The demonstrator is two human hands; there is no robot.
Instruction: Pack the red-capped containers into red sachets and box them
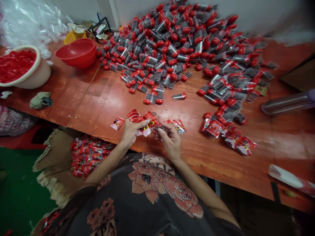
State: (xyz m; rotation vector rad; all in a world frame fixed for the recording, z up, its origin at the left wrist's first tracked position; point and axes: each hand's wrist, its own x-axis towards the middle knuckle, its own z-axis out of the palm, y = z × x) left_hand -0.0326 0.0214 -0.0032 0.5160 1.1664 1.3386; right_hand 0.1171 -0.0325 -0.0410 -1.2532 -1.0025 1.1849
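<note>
My left hand (132,131) is closed on a red printed plastic wrapper (150,118) with yellow and black marks, held just above the table's front edge. Close beside it, my right hand (172,140) pinches a small clear container (161,129) with dark contents against the wrapper. The fingers hide part of it, so I cannot tell how far it sits inside. More red wrappers lie around the hands: one flat wrapper (117,123) to the left and some loose wrappers (179,125) behind the right hand. A red-capped container (179,96) lies alone beyond them.
A large heap of red-capped containers (169,49) covers the table's back. Wrapped packs (242,144) lie at right, near a clear tube (287,103). A red bowl (76,54) and white tub (31,77) stand at left. Below, a cardboard box (56,164) holds several wrapped packs.
</note>
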